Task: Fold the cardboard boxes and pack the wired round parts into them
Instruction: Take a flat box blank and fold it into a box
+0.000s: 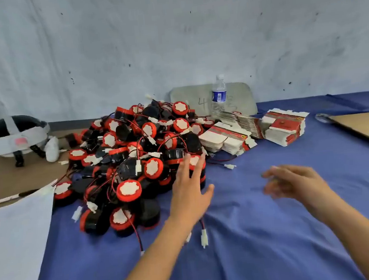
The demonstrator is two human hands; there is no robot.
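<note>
Picking is only starting: the left hand (190, 190), fingers spread wide, touches the near edge of the pile of wired round parts (133, 157), the right hand (294, 182) (blurred, seemingly loose and empty) hovers beside it, and next a flat box (286, 128) needs fetching and folding.

A pale, scuffed wall (170, 40) rises behind the table (265, 233), which is draped in blue cloth, evenly lit.

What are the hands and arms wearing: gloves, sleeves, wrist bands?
Nothing visible. The left hand and right hand are bare, no gloves; both forearms are uncovered to the frame edge, no sleeves. No watch, band or ring shows, though the right hand is motion-blurred.
</note>
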